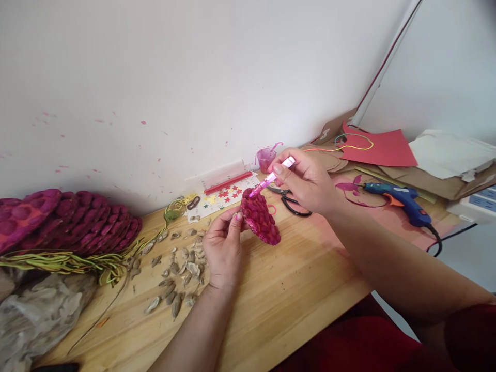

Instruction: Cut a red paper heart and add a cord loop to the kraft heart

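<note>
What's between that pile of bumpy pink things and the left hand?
In the head view, scattered peanut shells lie on the wooden table between the pile and the left hand; yellow-green cords also trail there, nearer the pile.

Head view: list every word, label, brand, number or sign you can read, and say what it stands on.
No text is readable.
White tool in the right hand: no lettering distinguishable.
Blue glue gun: any lettering is too small to read.
Brown cardboard by the wall: pale mark, too blurred to identify.
</note>
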### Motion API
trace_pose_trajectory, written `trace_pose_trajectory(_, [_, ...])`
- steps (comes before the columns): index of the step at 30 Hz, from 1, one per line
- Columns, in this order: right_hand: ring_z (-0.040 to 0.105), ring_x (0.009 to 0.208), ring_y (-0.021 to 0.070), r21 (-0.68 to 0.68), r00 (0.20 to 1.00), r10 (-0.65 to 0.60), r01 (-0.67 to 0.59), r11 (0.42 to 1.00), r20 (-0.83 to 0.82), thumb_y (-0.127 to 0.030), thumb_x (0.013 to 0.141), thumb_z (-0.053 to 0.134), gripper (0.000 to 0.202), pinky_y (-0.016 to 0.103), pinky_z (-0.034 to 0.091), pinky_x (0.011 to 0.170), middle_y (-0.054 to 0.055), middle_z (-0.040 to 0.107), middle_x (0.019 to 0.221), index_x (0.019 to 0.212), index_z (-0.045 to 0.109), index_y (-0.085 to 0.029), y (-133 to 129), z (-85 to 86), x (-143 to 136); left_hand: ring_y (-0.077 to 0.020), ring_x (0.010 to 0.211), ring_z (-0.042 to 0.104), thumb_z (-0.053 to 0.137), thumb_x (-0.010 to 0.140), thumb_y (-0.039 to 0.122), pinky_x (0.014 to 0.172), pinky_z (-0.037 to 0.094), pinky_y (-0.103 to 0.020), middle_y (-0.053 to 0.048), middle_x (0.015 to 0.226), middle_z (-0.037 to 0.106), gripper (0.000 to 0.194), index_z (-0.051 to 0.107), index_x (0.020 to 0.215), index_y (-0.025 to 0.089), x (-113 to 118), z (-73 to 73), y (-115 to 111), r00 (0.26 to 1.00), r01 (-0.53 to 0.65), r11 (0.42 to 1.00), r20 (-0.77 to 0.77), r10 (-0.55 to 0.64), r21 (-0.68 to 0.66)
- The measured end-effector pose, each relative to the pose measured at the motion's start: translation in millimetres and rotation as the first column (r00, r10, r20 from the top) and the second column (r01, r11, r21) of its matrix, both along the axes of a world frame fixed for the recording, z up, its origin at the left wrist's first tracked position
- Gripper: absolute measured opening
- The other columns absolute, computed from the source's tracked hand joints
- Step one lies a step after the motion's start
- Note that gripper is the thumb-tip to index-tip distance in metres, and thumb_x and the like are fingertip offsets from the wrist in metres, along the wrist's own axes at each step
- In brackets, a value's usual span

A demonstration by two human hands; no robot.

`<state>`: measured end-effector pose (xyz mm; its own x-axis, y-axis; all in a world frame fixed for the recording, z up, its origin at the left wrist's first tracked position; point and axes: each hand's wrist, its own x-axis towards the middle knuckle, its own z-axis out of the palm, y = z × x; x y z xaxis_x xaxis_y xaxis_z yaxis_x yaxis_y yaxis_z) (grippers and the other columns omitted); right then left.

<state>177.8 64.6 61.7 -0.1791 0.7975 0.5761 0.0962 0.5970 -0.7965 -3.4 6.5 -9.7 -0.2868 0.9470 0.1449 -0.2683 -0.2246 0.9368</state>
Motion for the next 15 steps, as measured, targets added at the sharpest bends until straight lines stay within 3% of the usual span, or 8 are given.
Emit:
trace_pose_trajectory(7, [0.05, 0.067, 0.013, -0.013, 0.999, -0.003, 0.003, 1.0, 0.047, -0.048, 0.094, 0.059, 0.03, 0.026, 0.039, 0.06, 0.0, 0.055, 0.073, 0.087, 0.057, -0.019, -2.1, 2.1, 0.9, -0.0162, 0.086, 0.069, 0.075, 0.081, 0.037, 0.082, 0.054, -0.028, -0.006, 0.093, 0.077, 0.023, 0.077, 0.094, 0.017, -0.9, 0.2, -2.1, 0.99, -0.01, 1.0, -0.141, 0.012, 0.013])
trace_pose_trajectory(15, [0.042, 0.059, 0.0124, -0.032, 0.989, -0.05, 0.055, 0.998, 0.136, -0.052, 0.094, 0.057, 0.034, 0.027, 0.033, 0.055, -0.002, 0.048, 0.067, 0.084, 0.055, -0.02, 0.3, -0.5, 3.2, -0.0159, 0.085, 0.069, 0.075, 0.081, 0.036, 0.082, 0.054, -0.027, -0.006, 0.093, 0.077, 0.024, 0.076, 0.095, 0.017, -1.0, -0.8, -2.1, 0.992, 0.038, 0.999, -0.121, -0.038, 0.006])
